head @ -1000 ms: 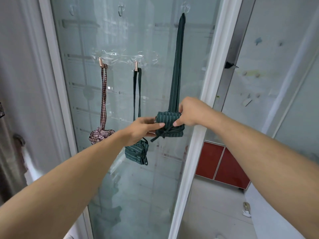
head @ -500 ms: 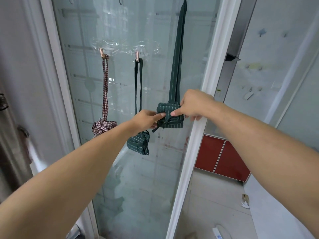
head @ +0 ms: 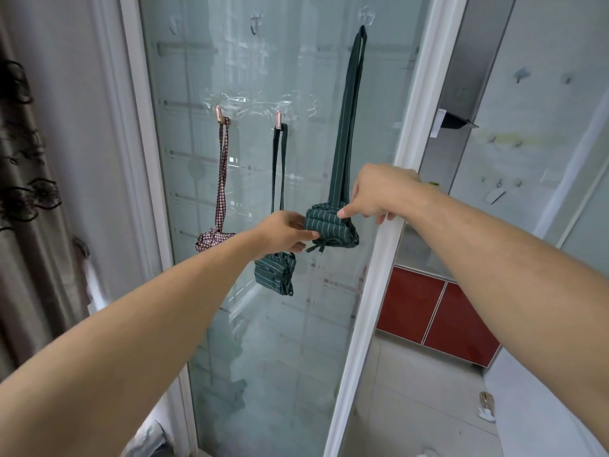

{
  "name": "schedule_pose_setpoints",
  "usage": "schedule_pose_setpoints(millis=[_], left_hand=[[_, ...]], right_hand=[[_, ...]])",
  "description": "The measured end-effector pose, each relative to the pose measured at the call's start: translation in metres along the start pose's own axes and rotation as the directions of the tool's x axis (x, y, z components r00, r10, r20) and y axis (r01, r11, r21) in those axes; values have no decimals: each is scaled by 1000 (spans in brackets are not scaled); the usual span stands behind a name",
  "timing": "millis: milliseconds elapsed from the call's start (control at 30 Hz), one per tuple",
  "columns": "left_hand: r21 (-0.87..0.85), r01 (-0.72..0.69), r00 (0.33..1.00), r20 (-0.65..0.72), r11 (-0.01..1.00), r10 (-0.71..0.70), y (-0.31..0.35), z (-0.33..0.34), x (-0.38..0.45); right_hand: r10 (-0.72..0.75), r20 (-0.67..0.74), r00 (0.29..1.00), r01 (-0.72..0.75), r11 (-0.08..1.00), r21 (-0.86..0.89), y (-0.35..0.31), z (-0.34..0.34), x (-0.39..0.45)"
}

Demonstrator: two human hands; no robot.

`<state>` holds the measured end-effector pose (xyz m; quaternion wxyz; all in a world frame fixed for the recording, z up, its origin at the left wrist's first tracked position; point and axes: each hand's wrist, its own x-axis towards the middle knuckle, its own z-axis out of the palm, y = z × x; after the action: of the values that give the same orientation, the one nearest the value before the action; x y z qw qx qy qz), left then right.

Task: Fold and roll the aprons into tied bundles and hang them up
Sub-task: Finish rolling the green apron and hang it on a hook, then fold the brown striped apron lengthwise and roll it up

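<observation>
Both the left hand (head: 280,234) and right hand (head: 375,196) pinched the green bundle (head: 329,227); a tug risked slipping its strap (head: 349,110) off the clear hook (head: 366,15) above.

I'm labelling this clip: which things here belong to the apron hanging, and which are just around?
Job:
green bundle held by left hand and right hand
second green bundle
checked bundle
clear hook

Around:
curtain
red cabinet

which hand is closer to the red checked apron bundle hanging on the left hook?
Left. The left hand holds the green striped bundle just right of the red checked apron bundle; the right hand pinches that green bundle's far side, farther right.
</observation>
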<state>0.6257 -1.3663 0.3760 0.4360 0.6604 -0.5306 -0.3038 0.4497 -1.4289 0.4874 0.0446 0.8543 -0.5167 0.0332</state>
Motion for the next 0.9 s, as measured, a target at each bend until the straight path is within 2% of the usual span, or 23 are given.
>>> schedule_pose_setpoints(millis=[200, 367, 467, 600, 700, 767, 833, 900], left_hand=[[22, 55, 998, -34, 998, -54, -4, 4, -14], [11, 97, 990, -107, 995, -95, -9, 8, -31], [7, 117, 981, -158, 993, -115, -15, 6, -47], [-69, 95, 933, -341, 993, -113, -28, -9, -86], [-179, 125, 808, -552, 976, -205, -60, -31, -144], [-219, 189, 699, -655, 957, -288, -88, -48, -198], [-241, 276, 566, -741, 930, -360, -115, -65, -266], [-293, 357, 411, -804, 887, -431, -139, -77, -354]], right_hand=[[-37, -69, 997, 37, 999, -1, -3, -5, -10], [-125, -136, 983, 123, 992, -23, -9, -3, -22], [-205, -197, 959, 209, 978, -1, -23, 1, -28], [-380, -249, 891, 413, 906, 96, -66, 15, -45], [-541, -204, 816, 575, 796, 191, -123, 38, -72], [-649, -138, 749, 660, 708, 252, -168, 59, -96], [-764, -46, 644, 737, 602, 307, -219, 83, -129], [-869, 37, 494, 800, 471, 371, -274, 104, -184]])
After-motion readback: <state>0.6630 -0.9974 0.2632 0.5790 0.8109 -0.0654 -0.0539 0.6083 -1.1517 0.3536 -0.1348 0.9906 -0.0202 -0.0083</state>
